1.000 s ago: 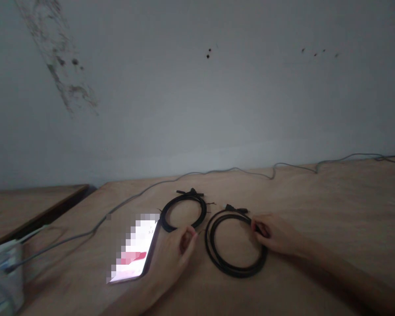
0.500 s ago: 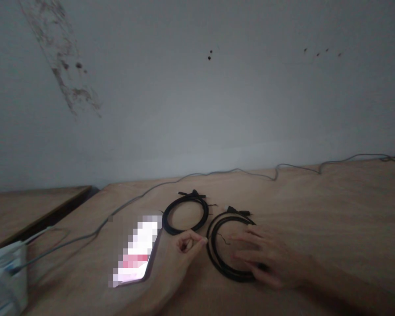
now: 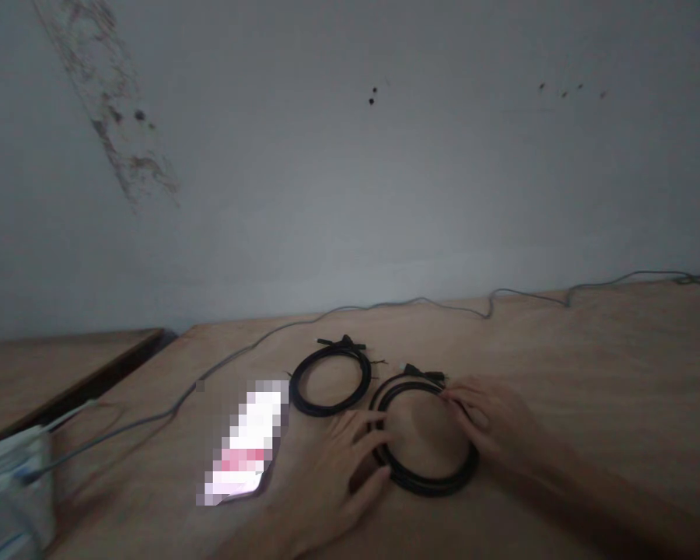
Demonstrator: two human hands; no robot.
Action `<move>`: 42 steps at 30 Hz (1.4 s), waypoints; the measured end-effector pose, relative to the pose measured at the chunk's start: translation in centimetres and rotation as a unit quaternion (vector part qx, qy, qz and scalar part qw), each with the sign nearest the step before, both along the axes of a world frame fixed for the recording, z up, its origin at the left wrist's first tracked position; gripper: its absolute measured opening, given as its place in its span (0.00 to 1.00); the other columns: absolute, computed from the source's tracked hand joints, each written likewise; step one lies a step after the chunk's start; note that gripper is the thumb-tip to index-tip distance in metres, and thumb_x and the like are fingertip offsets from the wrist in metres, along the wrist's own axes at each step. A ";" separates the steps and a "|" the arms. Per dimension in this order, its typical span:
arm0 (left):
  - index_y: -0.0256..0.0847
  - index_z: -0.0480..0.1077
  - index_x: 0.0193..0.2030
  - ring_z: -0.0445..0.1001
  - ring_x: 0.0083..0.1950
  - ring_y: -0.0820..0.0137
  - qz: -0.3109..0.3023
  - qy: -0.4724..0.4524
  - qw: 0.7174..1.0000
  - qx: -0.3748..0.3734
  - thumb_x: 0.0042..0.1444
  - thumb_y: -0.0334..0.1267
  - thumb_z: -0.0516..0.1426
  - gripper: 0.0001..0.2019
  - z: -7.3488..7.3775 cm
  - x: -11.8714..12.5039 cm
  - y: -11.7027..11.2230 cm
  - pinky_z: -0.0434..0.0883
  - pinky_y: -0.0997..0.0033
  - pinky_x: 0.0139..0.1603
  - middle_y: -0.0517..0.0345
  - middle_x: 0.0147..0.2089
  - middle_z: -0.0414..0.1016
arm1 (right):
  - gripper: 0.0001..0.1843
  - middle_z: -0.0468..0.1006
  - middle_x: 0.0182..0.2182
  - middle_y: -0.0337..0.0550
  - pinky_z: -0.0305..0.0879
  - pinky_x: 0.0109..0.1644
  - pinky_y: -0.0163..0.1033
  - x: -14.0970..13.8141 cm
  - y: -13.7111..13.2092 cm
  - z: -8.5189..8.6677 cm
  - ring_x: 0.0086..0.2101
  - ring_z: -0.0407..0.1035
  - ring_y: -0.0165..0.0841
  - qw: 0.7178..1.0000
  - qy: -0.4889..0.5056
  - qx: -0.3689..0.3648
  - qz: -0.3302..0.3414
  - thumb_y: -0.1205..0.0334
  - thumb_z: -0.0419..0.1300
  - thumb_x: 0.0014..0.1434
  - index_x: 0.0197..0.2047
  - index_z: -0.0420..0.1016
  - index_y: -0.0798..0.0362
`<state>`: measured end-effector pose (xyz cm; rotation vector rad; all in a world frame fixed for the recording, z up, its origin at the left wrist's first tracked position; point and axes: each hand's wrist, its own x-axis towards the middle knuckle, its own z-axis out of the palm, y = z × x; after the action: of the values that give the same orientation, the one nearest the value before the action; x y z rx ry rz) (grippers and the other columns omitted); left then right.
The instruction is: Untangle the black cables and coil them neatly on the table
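Note:
A coiled black cable [image 3: 435, 488] with a plug lies on the table in front of me. My left hand [image 3: 350, 467] is open, its fingers spread over the left side of this coil and apparently touching it. At the coil's upper right side, my right hand [image 3: 493, 416] is closed, thumb and fingertips pinching the cable. A thin tie, if one is there, is too small to make out under the fingers. The plug end [image 3: 423, 373] rests at the back of the coil. Just behind and to the left lies a second coiled black cable [image 3: 303, 400], bound with thin black ties.
A phone with a lit, blurred screen [image 3: 257, 428] lies left of my left hand. A long grey cable [image 3: 227, 359] runs across the wooden table [image 3: 607, 373] near the wall. At the lower left sits a white object [image 3: 38, 474] with cables.
My left hand has opened from a pinch and spread over the near coil's left side. My right hand has moved up and right from above the coil and closed at its right edge.

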<state>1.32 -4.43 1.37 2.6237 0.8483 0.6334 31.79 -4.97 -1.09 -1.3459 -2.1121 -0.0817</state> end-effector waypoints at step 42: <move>0.45 0.76 0.52 0.77 0.60 0.55 0.041 0.062 0.991 0.108 0.66 0.38 0.56 0.11 -1.0 -0.9 1.4 0.76 0.51 0.60 0.50 0.60 0.79 | 0.11 0.80 0.30 0.42 0.65 0.32 0.38 0.9 0.1 0.1 0.29 0.71 0.35 0.951 0.188 -0.226 0.095 0.55 0.59 0.63 0.41 0.80 0.50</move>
<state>0.47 -3.08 0.39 2.8608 0.9794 0.6189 32.67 -4.86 -0.94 -1.2676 -1.9774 0.7230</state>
